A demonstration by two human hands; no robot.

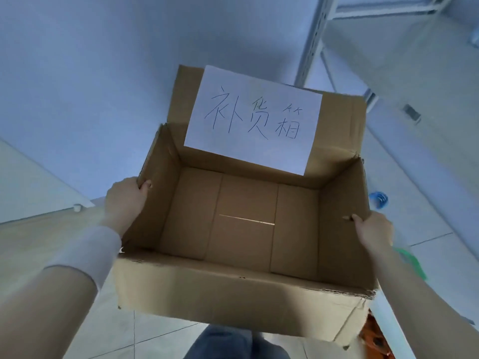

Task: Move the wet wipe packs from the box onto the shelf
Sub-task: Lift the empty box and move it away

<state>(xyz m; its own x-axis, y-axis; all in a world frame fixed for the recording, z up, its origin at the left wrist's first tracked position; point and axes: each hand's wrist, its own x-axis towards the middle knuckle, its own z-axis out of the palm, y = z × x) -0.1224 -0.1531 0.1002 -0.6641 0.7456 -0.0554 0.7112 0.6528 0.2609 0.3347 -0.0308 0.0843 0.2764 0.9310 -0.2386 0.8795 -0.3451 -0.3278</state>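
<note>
Plain brown corrugated cardboard box, white paper sheet with dark handwritten characters on its far flap, white knitted cuff at left, pale grey metal shelf frame far right, blue jeans near

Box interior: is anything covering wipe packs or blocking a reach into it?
Nothing visible blocks it, but the box shows only bare cardboard, no packs. The left hand and right hand each grip a side wall.

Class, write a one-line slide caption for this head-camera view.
Both hands, left hand and right hand, hold an empty cardboard box with a handwritten paper label beside the shelf.
</note>
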